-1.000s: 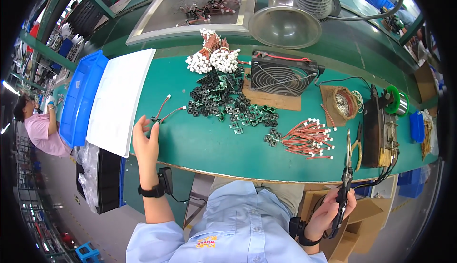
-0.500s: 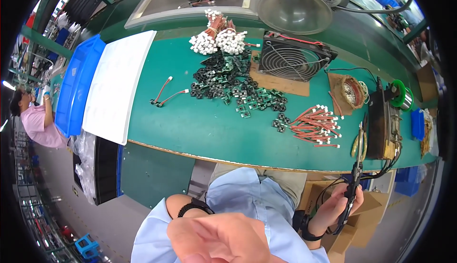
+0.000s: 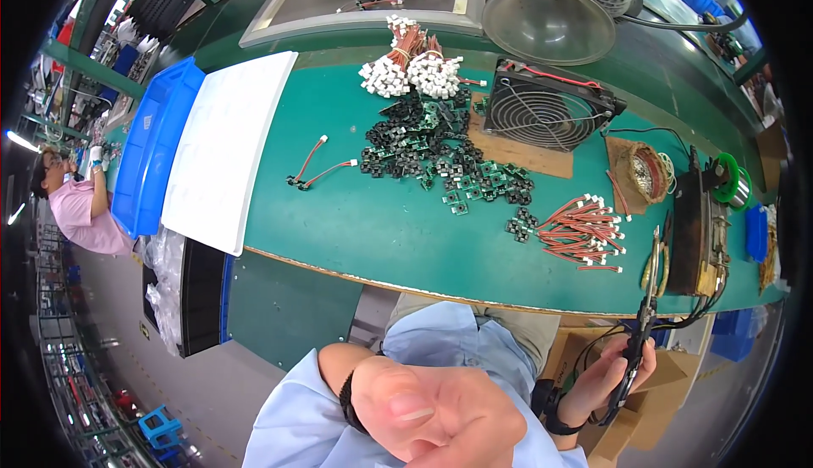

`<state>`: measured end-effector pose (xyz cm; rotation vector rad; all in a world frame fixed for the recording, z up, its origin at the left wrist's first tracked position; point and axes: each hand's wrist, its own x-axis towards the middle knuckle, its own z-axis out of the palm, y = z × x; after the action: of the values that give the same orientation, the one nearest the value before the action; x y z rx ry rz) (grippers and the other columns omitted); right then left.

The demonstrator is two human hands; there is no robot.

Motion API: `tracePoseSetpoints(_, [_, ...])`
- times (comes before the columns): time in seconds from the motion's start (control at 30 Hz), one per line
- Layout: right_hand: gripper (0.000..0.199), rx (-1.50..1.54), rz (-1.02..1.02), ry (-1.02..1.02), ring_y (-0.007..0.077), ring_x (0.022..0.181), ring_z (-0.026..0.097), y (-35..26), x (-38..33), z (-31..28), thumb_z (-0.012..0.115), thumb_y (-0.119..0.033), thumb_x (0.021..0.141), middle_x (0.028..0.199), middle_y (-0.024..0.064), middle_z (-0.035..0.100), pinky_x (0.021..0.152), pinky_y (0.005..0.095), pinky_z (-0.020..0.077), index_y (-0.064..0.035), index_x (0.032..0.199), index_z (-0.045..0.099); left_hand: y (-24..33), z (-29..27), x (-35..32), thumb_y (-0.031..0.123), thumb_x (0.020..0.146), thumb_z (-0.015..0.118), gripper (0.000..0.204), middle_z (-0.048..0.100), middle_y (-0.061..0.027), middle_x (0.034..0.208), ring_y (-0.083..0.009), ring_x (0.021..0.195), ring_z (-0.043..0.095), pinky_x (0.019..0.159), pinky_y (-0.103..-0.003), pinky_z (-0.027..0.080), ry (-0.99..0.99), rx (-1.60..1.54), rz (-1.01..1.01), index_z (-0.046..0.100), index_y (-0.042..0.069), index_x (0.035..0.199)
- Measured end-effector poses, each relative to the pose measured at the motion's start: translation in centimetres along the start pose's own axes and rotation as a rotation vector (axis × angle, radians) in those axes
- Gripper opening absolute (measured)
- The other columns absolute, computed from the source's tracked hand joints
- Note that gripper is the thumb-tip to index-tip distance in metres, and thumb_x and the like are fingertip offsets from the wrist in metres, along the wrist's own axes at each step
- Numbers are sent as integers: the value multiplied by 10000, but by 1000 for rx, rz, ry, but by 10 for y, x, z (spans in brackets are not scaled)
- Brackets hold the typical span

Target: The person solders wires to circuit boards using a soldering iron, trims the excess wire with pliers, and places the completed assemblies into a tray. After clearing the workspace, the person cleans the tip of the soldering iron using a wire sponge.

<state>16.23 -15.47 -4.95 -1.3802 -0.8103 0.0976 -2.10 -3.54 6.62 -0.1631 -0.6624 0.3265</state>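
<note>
The left hand (image 3: 436,413) is raised close under the camera at the near edge, large and blurred, its fingers curled loosely inward with nothing visible in them; a dark band sits on its wrist. The right hand (image 3: 605,375), low at the near right below the bench edge, is closed around the dark handle of a soldering iron (image 3: 642,320), whose thin shaft points up toward the far side; its cable trails down behind the hand.

On the green bench (image 3: 381,231), two short red-wired connector leads (image 3: 315,167) lie by themselves left of centre, well apart from both hands. To their right spreads a heap of small black-and-green circuit boards (image 3: 436,155), with a bundle of white-plugged wires (image 3: 412,66) at its far end. A fan with a wire grille (image 3: 546,112) rests on a brown board right of the heap. Nearer and to the right lies a fan-shaped bunch of red leads with white plugs (image 3: 584,235). A black stand (image 3: 699,227), possibly the iron's holder, stands at the right edge. A white tray (image 3: 229,142) and a blue bin (image 3: 152,150) lie at the left.
</note>
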Motion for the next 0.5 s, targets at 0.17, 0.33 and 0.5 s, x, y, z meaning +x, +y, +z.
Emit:
tracePoseSetpoints(0.17, [399,-21,2,42,140,678,420,-5,-1,2,545,-239,839,762,67,466,618,246,334,-49,1169,427,2,2,1,309,857,540,295,463,-17,586,-135,495,461,654,-319,412,-23,-7,2,520,57,705])
tracePoseSetpoints(0.33, [388,-30,-3,16,135,681,425,-2,2,-2,549,-230,833,825,73,467,597,239,337,-51,1158,435,32,-12,-18,405,924,375,397,396,-16,538,-149,440,392,988,-384,310,285,501,174,468,64,743])
tracePoseSetpoints(0.5, [394,-60,-8,-3,137,661,432,-6,6,2,574,-312,854,835,71,428,596,252,330,-82,1142,434,53,-29,-34,378,920,377,385,371,-18,528,-151,417,370,1062,-394,247,620,517,307,435,49,728])
